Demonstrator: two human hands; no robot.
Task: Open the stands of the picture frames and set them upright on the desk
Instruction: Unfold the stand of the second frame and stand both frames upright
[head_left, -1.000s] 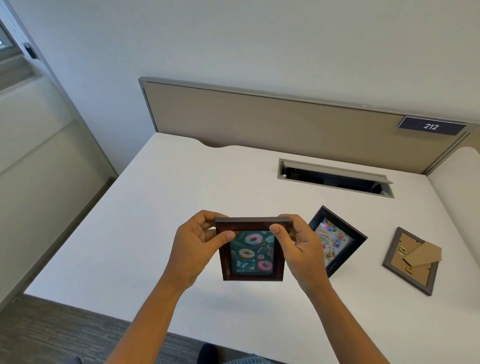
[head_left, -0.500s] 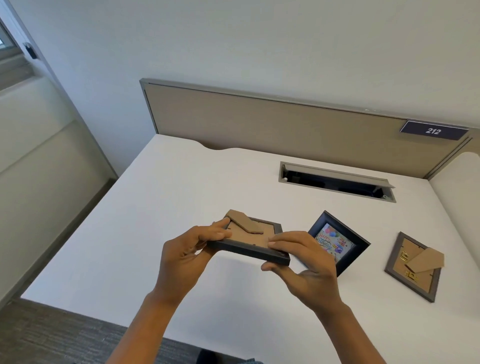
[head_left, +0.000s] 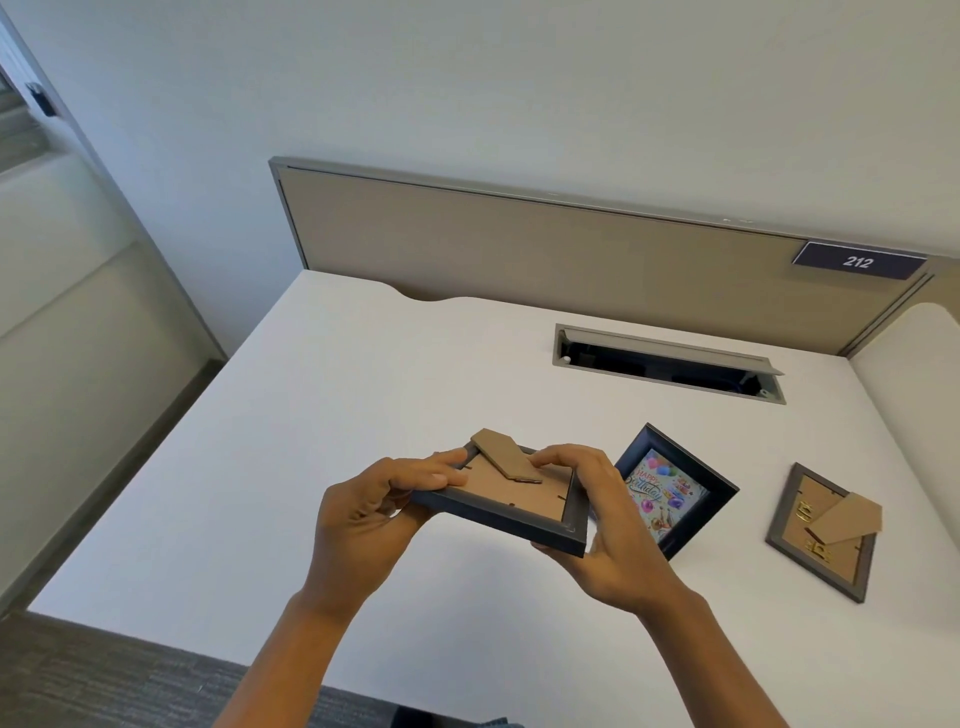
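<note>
I hold a dark picture frame (head_left: 511, 501) above the white desk (head_left: 322, 415), its brown back turned up and nearly level. My left hand (head_left: 371, 512) grips its left edge, my right hand (head_left: 605, 519) its right edge and front corner. The brown cardboard stand (head_left: 506, 456) lies almost flat on the back, its tip between my fingertips. A black frame with a birthday picture (head_left: 670, 491) stands upright just right of my right hand. A grey frame (head_left: 826, 532) lies face down at the far right, its stand part-raised.
An open cable slot (head_left: 670, 361) is sunk into the desk behind the frames. A beige partition panel (head_left: 519, 244) with a "212" label (head_left: 857, 261) runs along the back edge. The desk's front edge (head_left: 156, 636) drops to grey carpet at the lower left.
I have flipped the frame from picture-toward-me to back-up. Since half a second ago it has turned a little, and my right fingers have reached onto the back beside the stand.
</note>
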